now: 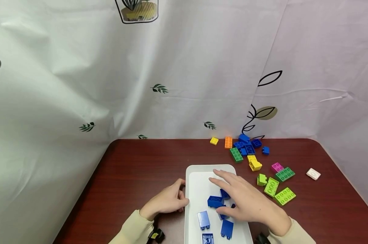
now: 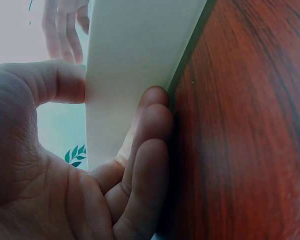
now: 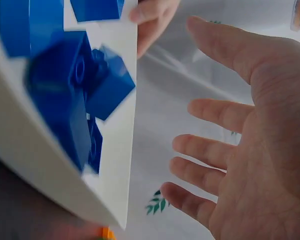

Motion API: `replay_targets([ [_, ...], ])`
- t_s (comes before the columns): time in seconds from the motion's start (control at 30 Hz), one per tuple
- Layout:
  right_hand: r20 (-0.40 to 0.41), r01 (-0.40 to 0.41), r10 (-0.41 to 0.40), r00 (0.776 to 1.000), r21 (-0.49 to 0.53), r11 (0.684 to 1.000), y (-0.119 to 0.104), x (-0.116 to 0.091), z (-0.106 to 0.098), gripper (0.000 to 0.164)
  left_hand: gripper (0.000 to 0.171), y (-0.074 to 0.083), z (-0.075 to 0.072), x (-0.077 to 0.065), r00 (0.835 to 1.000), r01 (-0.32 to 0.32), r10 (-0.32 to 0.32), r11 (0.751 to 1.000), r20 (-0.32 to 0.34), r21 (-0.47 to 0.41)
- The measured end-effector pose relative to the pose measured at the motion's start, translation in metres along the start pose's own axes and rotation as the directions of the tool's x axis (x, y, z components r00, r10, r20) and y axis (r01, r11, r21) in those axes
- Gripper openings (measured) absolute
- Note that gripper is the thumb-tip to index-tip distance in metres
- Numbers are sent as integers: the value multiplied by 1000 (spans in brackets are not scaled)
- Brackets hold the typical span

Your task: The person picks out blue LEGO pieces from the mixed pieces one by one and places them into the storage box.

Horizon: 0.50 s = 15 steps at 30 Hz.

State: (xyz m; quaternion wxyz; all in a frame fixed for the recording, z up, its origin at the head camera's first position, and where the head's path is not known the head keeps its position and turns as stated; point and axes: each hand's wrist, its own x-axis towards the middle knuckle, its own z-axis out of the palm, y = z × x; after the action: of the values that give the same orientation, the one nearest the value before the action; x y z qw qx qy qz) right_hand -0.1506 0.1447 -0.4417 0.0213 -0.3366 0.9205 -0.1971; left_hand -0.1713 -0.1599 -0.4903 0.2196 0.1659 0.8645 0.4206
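Observation:
A white tray (image 1: 197, 183) holds several blue toy bricks (image 1: 215, 202), scattered over its middle and near part. At the tray's left side, my left hand (image 1: 168, 200) grips the wall. In the left wrist view, its thumb meets the rim while the fingers (image 2: 150, 170) lie curled against the outer wall (image 2: 122, 60). My right hand (image 1: 247, 200) hovers over the tray's right half with fingers spread, partly covering some bricks. The right wrist view shows nothing in that hand (image 3: 240, 135), apart from the blue bricks (image 3: 60, 95) in the tray.
Beyond the tray lie a blue pile (image 1: 244, 145), an orange brick (image 1: 228, 142) and yellow bricks (image 1: 254, 163). To the right are lime bricks (image 1: 271, 187), a pink brick (image 1: 277, 167), a green brick (image 1: 285, 174) and a white brick (image 1: 313, 174). A patterned curtain (image 1: 184, 67) hangs behind the table.

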Motion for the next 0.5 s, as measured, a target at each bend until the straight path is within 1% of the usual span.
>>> replay_targets([
  [0.17, -46, -7, 5, 999, -27, 1000, 16, 2, -7, 81, 55, 1, 0, 0, 1000, 6, -6, 1000, 3, -4],
  [0.33, -65, -26, 21, 998, -73, 997, 38, 5, -14, 80, 56, 2, 1, 0, 1000, 10, -10, 1000, -1, -3],
  [0.5, -77, -66, 58, 995, -111, 992, 60, 11, -23, 78, 58, 2, 1, -1, 1000, 13, -13, 1000, -5, -8],
])
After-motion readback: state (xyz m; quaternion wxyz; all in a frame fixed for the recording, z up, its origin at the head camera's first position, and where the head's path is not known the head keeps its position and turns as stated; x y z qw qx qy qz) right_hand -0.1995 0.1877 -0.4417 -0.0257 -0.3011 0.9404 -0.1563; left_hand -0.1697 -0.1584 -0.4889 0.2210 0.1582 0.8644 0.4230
